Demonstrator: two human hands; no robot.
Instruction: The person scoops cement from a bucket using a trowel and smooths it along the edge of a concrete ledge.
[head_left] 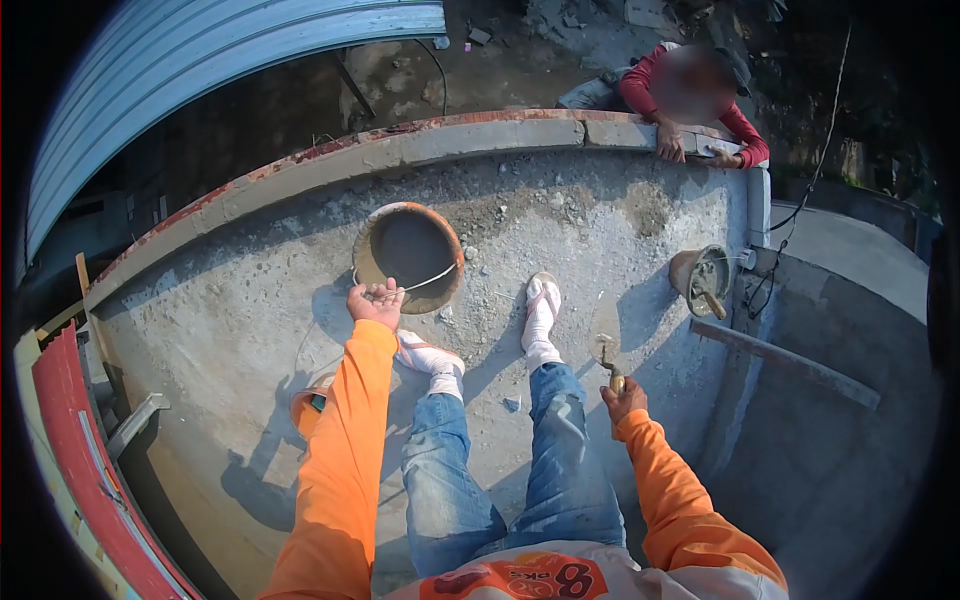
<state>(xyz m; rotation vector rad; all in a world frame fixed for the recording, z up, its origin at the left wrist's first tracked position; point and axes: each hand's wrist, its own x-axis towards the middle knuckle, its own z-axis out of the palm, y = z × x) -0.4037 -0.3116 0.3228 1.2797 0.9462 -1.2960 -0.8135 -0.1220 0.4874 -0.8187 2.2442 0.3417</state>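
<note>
My left hand (377, 304) is closed round the wire handle of a large orange-rimmed bucket (408, 258), which looks upright on the concrete floor and has grey material inside. At the right, my right hand (624, 397) grips the wooden handle of a trowel (606, 352), its blade pointing away from me. A smaller bucket (698, 280) with grey mix and a wooden-handled tool (714, 305) in it leans by the right wall. Part of another orange bucket (306, 408) shows beside my left forearm.
A person in red sleeves (745, 130) leans over the low wall (490, 138), hands on its top. A plank (785, 363) lies at the right. Corrugated sheeting (230, 60) is at the upper left, and a red metal piece (85, 430) at the left edge. Rubble dots the floor.
</note>
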